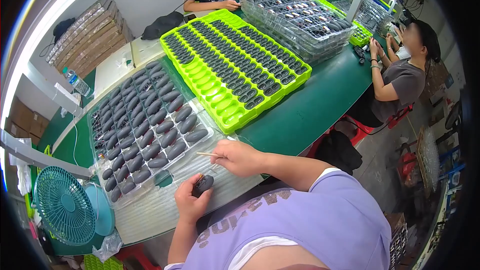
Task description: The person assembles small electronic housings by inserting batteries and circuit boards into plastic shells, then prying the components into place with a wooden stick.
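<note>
The left hand (189,201) is gripping a dark oval piece (203,185) at the near edge of the worktop (285,122). The right hand (237,157), apart from it, is pinching a thin stick (204,153), which is pointing leftward beyond the piece, not touching.

My left hand (192,201) is low, close in front of my torso, thumb and fingers curled in a grip, left forearm (182,242) pointing away from me. My right hand (241,158) is farther out, fingers bent in a pinch, right forearm (295,167) running across leftward. Hands near, not touching.
</note>
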`<act>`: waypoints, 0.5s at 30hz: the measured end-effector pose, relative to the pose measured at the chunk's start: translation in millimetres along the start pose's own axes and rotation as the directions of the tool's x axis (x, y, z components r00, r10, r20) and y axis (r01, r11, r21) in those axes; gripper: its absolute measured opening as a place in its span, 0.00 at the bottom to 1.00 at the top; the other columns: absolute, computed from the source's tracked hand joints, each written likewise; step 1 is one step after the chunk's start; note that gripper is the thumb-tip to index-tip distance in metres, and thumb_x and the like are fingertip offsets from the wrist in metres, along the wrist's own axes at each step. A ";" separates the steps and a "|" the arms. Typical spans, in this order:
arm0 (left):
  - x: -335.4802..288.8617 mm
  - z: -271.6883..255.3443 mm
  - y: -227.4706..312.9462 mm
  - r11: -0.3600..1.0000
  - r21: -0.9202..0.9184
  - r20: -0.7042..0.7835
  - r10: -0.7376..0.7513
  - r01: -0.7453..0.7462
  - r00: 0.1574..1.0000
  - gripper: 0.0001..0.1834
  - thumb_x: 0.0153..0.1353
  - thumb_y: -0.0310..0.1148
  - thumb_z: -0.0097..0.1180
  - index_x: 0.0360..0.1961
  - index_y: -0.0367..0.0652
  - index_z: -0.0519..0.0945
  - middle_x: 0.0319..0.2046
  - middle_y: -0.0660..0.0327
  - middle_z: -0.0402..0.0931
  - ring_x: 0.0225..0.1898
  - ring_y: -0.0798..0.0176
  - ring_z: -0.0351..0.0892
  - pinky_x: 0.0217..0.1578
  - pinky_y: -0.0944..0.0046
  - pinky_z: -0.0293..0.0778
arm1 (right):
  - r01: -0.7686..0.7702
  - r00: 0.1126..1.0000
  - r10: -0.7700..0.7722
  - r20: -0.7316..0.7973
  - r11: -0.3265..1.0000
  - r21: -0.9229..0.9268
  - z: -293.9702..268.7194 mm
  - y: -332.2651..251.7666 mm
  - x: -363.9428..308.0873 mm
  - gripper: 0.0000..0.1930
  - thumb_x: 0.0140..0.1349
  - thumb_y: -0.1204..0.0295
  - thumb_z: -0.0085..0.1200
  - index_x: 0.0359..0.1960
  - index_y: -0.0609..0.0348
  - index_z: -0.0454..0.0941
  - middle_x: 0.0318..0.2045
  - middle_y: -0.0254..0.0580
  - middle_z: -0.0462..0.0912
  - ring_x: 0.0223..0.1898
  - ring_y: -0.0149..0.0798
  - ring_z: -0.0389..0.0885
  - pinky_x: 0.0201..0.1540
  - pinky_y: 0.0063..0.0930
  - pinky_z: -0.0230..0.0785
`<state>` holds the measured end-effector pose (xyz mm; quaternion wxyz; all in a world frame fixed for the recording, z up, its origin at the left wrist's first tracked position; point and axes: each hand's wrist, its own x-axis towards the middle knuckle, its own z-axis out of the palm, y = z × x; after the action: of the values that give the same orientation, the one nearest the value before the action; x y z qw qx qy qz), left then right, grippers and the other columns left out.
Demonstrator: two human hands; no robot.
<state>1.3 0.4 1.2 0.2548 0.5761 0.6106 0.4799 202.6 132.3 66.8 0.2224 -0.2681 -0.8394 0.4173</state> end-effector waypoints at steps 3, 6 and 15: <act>1.5 -4.8 6.4 1.000 0.024 0.007 0.006 -0.007 1.000 0.26 0.41 0.28 0.71 0.45 0.36 0.81 0.36 0.54 0.83 0.37 0.58 0.83 0.41 0.63 0.77 | -0.006 1.000 0.006 -0.001 1.000 0.007 1.8 -1.9 1.1 0.06 0.64 0.73 0.54 0.38 0.61 0.80 0.35 0.47 0.76 0.38 0.49 0.78 0.42 0.37 0.70; 0.9 -5.4 4.6 1.000 0.025 0.003 0.019 -0.019 1.000 0.26 0.41 0.28 0.71 0.45 0.36 0.81 0.36 0.54 0.82 0.37 0.58 0.83 0.41 0.63 0.77 | -0.010 1.000 0.010 0.007 1.000 0.000 1.1 -3.8 1.6 0.06 0.64 0.73 0.54 0.38 0.61 0.80 0.35 0.47 0.76 0.38 0.49 0.78 0.41 0.37 0.70; 0.5 -4.8 1.3 1.000 0.009 0.003 0.005 -0.005 1.000 0.25 0.41 0.28 0.71 0.45 0.36 0.81 0.37 0.54 0.82 0.37 0.57 0.82 0.41 0.62 0.77 | 0.002 1.000 -0.002 -0.002 1.000 0.016 3.0 -0.9 1.3 0.05 0.64 0.74 0.54 0.38 0.61 0.80 0.35 0.47 0.76 0.38 0.48 0.78 0.41 0.37 0.70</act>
<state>-2.4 -0.7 4.4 0.2518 0.5795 0.6109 0.4771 199.6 130.9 66.1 0.2258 -0.2660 -0.8361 0.4233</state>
